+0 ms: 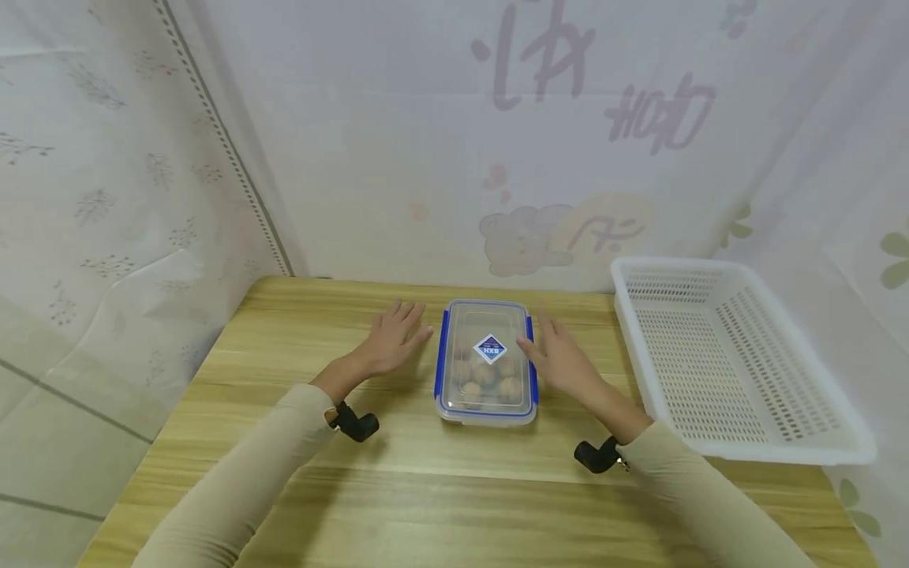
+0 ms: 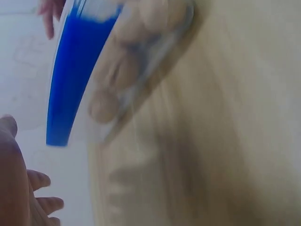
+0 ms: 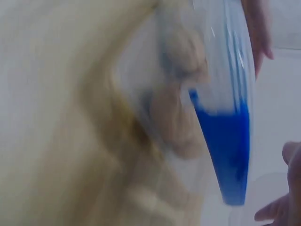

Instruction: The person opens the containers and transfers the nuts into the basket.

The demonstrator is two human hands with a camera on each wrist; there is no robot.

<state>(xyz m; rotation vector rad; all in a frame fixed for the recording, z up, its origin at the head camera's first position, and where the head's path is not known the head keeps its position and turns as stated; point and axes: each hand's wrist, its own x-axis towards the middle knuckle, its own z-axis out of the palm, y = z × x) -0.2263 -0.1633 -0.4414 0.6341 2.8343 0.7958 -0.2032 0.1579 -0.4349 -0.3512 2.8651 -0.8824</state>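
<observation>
A clear plastic food container (image 1: 485, 315) with blue side clips lies flat on the table, its lid on. Several round brown things, which look like walnuts (image 2: 103, 106), show through its walls. To the left of the container, my left hand (image 1: 393, 341) is held with fingers spread, apart from it. My right hand (image 1: 564, 359) is at the container's right side, thumb by the blue clip (image 3: 225, 150); whether it touches the clip I cannot tell. Neither hand grips anything. In both wrist views the container's side is near and blurred.
A white plastic basket (image 1: 639, 347) with slotted walls stands at the right of the wooden table (image 1: 398, 505). Behind the table hangs a pale printed cloth (image 1: 398, 142). Each wrist wears a black device (image 1: 358, 424).
</observation>
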